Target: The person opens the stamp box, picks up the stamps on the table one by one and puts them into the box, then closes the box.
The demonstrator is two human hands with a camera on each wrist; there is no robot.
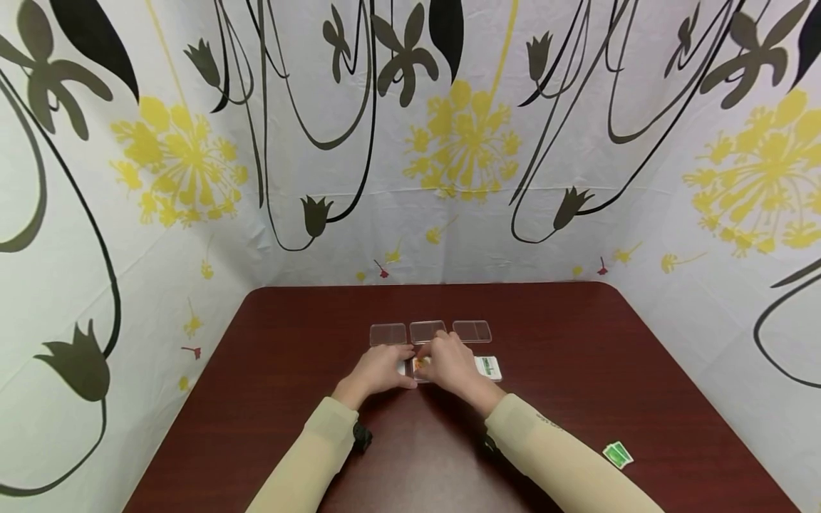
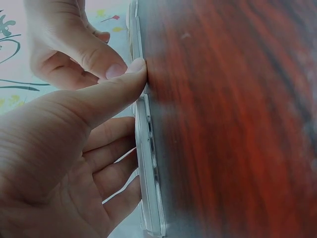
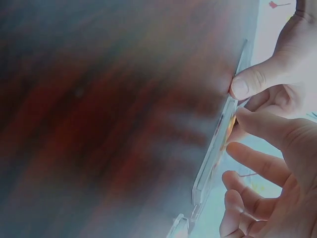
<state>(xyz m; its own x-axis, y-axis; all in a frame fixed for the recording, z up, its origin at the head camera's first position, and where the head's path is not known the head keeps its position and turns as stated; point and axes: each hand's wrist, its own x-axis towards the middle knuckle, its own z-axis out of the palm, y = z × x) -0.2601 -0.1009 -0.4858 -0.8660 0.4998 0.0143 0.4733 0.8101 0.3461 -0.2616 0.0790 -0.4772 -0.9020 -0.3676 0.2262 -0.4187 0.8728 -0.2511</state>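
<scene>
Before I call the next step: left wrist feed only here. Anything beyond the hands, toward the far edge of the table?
Observer: Yes. Head view shows three clear plastic pieces in a row there.
Operator: Copy. Any print showing between the hands? I only get edges.
Observer: Yes, a bit of orange print between the left hand and the right hand.
Operator: Anything off to the right?
Observer: Overlapping green cards on the table, just right of the right sleeve.

a curtained booth, flower-printed cloth [image 1: 385, 171] around 3 sides of a table [image 1: 577, 342].
</scene>
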